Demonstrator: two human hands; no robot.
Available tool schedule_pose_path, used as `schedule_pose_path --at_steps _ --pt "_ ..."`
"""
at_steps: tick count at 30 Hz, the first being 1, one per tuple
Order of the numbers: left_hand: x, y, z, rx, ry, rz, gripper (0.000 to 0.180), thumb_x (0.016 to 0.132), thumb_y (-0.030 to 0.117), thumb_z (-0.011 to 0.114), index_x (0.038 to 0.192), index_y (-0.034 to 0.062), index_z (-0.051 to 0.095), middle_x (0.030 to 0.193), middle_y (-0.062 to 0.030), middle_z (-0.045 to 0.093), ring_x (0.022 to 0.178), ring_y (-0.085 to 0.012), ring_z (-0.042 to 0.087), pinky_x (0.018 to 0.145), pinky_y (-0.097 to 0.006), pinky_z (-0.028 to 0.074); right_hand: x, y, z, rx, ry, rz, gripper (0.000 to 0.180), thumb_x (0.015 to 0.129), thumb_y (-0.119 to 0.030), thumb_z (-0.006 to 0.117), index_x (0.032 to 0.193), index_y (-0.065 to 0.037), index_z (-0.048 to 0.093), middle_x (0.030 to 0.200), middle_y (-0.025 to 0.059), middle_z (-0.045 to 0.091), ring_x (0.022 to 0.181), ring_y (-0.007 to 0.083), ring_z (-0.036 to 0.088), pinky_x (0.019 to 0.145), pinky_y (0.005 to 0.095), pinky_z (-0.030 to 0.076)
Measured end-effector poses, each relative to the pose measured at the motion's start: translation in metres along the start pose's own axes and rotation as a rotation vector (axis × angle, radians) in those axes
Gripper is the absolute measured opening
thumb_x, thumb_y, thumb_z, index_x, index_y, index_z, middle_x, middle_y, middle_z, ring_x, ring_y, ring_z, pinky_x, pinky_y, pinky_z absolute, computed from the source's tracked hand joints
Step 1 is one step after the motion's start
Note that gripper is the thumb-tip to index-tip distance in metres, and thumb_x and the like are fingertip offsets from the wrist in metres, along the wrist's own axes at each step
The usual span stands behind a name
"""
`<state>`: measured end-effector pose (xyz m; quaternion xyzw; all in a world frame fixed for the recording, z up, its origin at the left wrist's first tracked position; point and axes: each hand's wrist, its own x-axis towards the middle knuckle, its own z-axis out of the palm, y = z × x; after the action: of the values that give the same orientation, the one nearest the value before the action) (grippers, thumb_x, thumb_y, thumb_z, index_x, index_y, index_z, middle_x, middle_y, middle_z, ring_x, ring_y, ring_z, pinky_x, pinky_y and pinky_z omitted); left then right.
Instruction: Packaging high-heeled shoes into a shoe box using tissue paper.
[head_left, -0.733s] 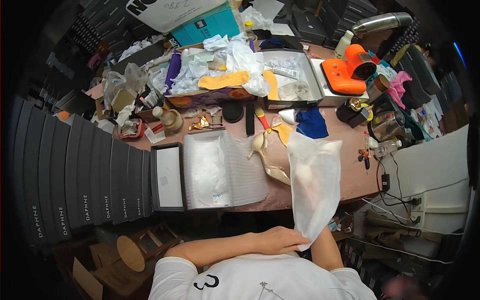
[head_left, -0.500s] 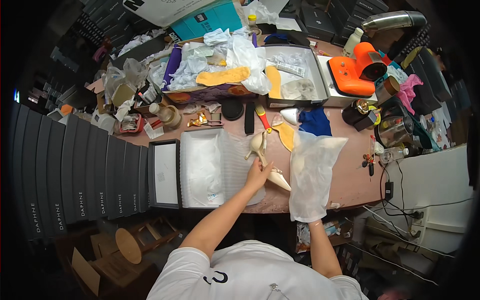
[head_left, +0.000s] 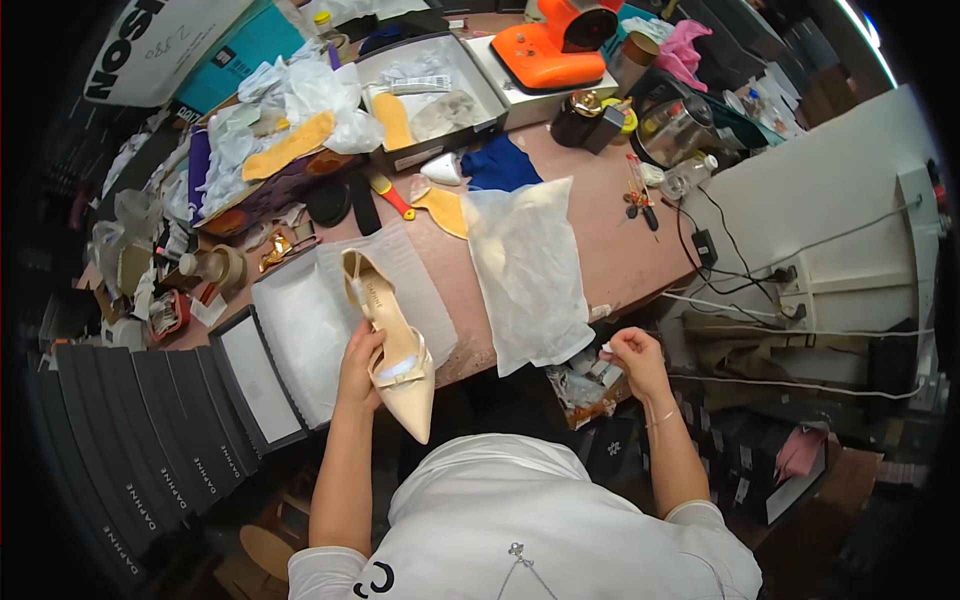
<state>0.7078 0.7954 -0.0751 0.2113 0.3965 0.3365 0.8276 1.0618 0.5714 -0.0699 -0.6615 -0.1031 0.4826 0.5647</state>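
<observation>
My left hand (head_left: 360, 365) grips a beige pointed-toe slingback shoe (head_left: 395, 350) by its side, toe pointing down toward me, just off the near edge of the brown table (head_left: 610, 250). To the right, a white translucent plastic bag (head_left: 525, 270) lies on the table and hangs over its edge. My right hand (head_left: 632, 358) is below that bag, off the table edge, fingers pinched on a small white scrap. An open shoe box lined with white tissue paper (head_left: 300, 320) sits left of the shoe.
Stacked black shoe boxes (head_left: 130, 450) stand at the left. At the back are open boxes with insoles and paper (head_left: 300, 140), an orange machine (head_left: 550, 45), a blue cloth (head_left: 497, 165) and a dark jar (head_left: 580, 118). Cables and a power strip (head_left: 790, 285) lie at the right.
My left hand has lifted the beige shoe off the table toward me. My right hand has let go of the plastic bag, which now lies on the table, and pinches a small scrap.
</observation>
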Motion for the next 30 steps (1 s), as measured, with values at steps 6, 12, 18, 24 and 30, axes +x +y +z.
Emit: schedule_pose_path --at_steps 6,12,18,24,30 --pt "-0.046 0.007 -0.022 0.036 -0.076 -0.069 0.044 0.086 0.008 0.048 0.129 0.0002 0.042 0.1 -0.0129 0.062 0.086 -0.0213 0.065 0.075 -0.031 0.055 0.056 0.13 -0.122 -1.082 0.42 -0.179 0.032 0.089 -0.028 0.061 0.096 0.002 0.069 0.09 0.0143 0.068 0.09 0.0219 0.062 0.083 0.031 0.045" --pt "-0.068 0.021 -0.067 0.432 -0.245 -0.535 0.029 0.088 0.016 0.054 0.112 -0.0007 0.059 0.09 -0.0058 0.064 0.076 -0.0115 0.063 0.065 -0.025 0.052 -0.016 -0.033 0.06 -0.94 -0.15 -0.387 0.044 0.071 -0.026 0.079 0.106 -0.005 0.064 0.09 0.0147 0.065 0.087 0.0265 0.065 0.079 0.0341 0.049" --pt "-0.06 -0.004 -0.036 0.87 -0.72 -0.573 0.031 0.088 0.024 0.053 0.103 0.0015 0.068 0.091 -0.0029 0.065 0.077 -0.0092 0.056 0.069 -0.024 0.045 -0.065 -0.015 0.213 -1.606 -1.079 -1.226 0.093 0.068 -0.037 0.077 0.145 -0.015 0.031 0.118 0.0149 0.057 0.092 0.031 0.061 0.092 0.0424 0.042" --pt "-0.042 0.04 -0.094 0.809 0.228 0.151 0.03 0.091 0.014 0.058 0.117 -0.0017 0.058 0.084 -0.0041 0.063 0.074 -0.0109 0.06 0.064 -0.026 0.05 -0.044 -0.059 0.175 -1.009 -1.157 -0.152 0.088 0.076 -0.029 0.071 0.146 -0.004 0.024 0.115 0.0185 0.058 0.094 0.0263 0.06 0.086 0.0331 0.046" --pt "0.102 0.028 -0.157 0.996 0.56 0.172 0.034 0.083 0.027 0.065 0.099 -0.0029 0.06 0.069 -0.0082 0.061 0.062 -0.0173 0.06 0.057 -0.031 0.048 -0.074 -0.016 0.17 -0.58 -1.026 -0.003 0.085 0.078 -0.025 0.071 0.146 -0.002 0.024 0.115 0.0096 0.054 0.104 0.0167 0.051 0.092 0.0289 0.04"
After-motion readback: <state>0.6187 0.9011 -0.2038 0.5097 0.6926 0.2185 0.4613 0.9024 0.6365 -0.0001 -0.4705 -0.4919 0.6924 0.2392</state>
